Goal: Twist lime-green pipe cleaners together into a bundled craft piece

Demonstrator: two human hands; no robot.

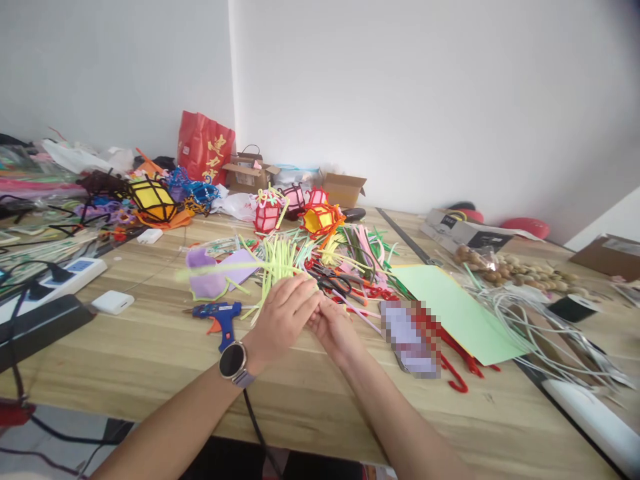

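My left hand, wearing a round-faced watch, is closed in front of a bunch of yellow-green pipe cleaners. Its fingertips meet those of my right hand, which is pinched shut. One yellow-green pipe cleaner, blurred by motion, sticks out leftward from behind my left hand. My fingers hide its other end. A blue hot glue gun lies left of my hands, near a purple piece edged in green. Dark-handled pliers or scissors lie just beyond my right hand.
Small lanterns stand behind the pipe cleaners. A light green sheet and a blurred-out phone lie right, near coiled white cord. A power strip is at left. A red bag and cardboard boxes stand by the wall.
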